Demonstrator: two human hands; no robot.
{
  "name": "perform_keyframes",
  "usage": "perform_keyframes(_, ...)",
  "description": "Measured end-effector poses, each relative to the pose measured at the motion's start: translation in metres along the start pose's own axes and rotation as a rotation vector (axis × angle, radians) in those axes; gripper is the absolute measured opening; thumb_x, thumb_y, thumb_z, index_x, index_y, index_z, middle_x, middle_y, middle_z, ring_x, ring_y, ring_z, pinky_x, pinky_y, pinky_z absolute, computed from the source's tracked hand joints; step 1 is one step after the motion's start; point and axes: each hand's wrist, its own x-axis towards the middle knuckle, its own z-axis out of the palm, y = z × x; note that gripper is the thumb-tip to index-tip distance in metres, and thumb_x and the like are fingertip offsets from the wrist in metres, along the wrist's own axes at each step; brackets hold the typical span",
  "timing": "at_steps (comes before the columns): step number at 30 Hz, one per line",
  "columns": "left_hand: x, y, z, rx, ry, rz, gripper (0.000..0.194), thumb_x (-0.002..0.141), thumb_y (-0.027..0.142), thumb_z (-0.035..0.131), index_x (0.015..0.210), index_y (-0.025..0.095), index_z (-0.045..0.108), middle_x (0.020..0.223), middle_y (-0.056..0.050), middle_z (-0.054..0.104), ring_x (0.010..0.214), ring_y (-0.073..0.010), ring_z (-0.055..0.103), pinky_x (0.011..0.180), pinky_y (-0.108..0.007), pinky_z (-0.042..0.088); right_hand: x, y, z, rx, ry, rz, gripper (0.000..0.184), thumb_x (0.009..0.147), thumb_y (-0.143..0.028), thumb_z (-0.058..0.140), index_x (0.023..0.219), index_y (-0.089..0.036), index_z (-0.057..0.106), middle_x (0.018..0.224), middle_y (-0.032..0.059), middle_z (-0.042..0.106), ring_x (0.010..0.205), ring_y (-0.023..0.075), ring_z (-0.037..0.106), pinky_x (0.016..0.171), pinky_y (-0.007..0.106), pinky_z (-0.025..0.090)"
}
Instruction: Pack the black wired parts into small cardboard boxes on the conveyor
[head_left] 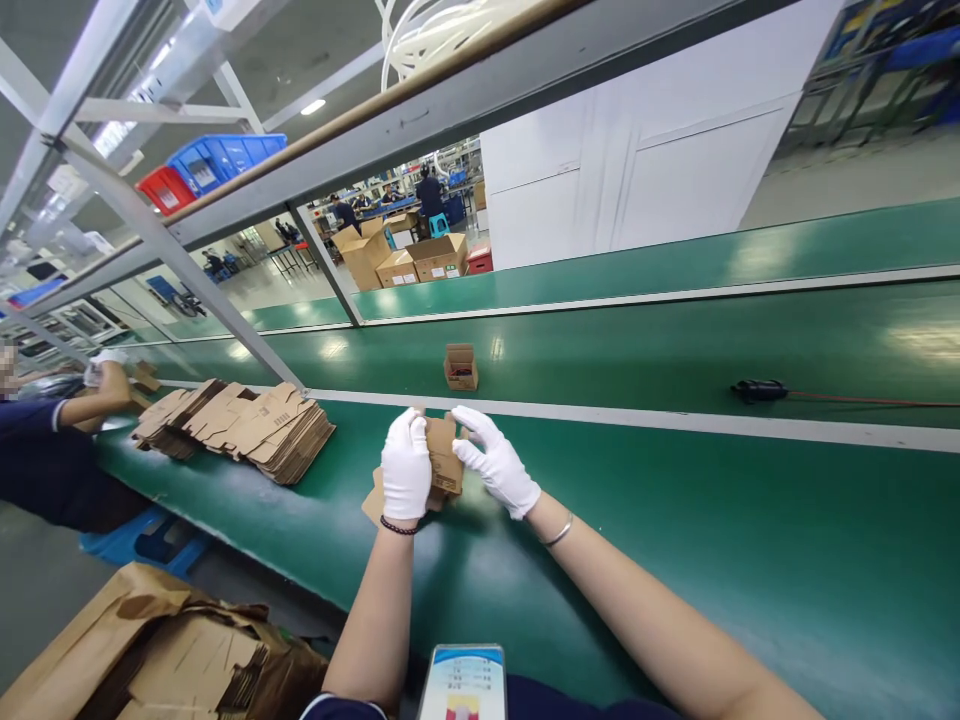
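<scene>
A small brown cardboard box [445, 455], partly folded up, stands between my gloved hands over the green work surface. My left hand [406, 465] is closed around its left side, the white glove hiding part of the cardboard. At the box's upper right edge, the fingers and thumb of my right hand [496, 462] grip a flap. Another flap [373, 500] sticks out below my left hand. Beyond my hands, a small open box [460, 368] with something dark and red inside sits on the green belt.
Stacks of flat cardboard blanks [259, 430] lie to the left. A large carton [112, 640] of more blanks stands at lower left. A dark tool [759, 390] with a red cord lies at right. A co-worker's arm [105, 395] is at far left.
</scene>
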Motion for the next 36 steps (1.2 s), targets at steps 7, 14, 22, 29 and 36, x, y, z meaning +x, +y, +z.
perform_keyframes(7,-0.029,0.028,0.03,-0.624,-0.289,-0.179,0.037,0.09,0.048,0.03,0.084,0.02,0.053,0.085,-0.002,0.062,0.08,-0.0152,0.061,0.073,-0.027,0.051,-0.004,-0.01,-0.033,0.053,0.324,0.001,0.03,0.074,-0.049,0.065,0.076,-0.022,0.052,0.096,0.0053,0.057,0.091,0.0202,0.058,0.091,0.04,0.045)
perform_keyframes(14,-0.042,0.032,0.054,-0.876,-0.23,-0.286,0.036,0.086,0.051,0.036,0.065,0.022,0.034,0.061,0.003,0.042,0.056,-0.0102,0.047,0.056,-0.023,0.046,-0.02,-0.023,-0.033,0.312,0.272,0.164,0.029,0.086,-0.05,0.048,0.097,-0.024,0.045,0.082,0.0012,0.057,0.071,0.0162,0.058,0.069,0.033,0.052)
perform_keyframes(22,-0.02,0.032,0.033,-0.869,-0.054,-0.099,0.034,0.078,0.056,0.051,0.076,0.023,0.043,0.066,0.004,0.047,0.059,-0.0109,0.05,0.061,-0.023,0.047,-0.027,-0.048,-0.022,0.208,-0.093,0.139,0.044,0.086,-0.057,0.047,0.117,-0.025,0.045,0.119,0.0066,0.056,0.108,0.0202,0.056,0.092,0.037,0.047)
perform_keyframes(29,-0.038,0.046,0.056,-0.853,-0.286,-0.111,0.053,0.084,0.06,0.04,0.113,0.019,0.057,0.115,-0.009,0.063,0.11,-0.0231,0.057,0.093,-0.035,0.047,-0.025,-0.041,-0.033,-0.139,0.231,0.035,0.033,0.082,-0.049,0.056,0.104,-0.023,0.053,0.105,0.0075,0.059,0.097,0.0221,0.058,0.089,0.04,0.046)
perform_keyframes(36,-0.05,0.046,0.069,-0.701,-0.059,-0.012,0.034,0.083,0.046,0.051,0.097,0.016,0.061,0.124,-0.013,0.059,0.112,-0.0231,0.057,0.096,-0.035,0.045,-0.028,-0.044,-0.035,-0.311,0.342,-0.123,0.025,0.091,-0.041,0.04,0.087,-0.021,0.054,0.103,0.0094,0.059,0.096,0.0214,0.057,0.09,0.039,0.046)
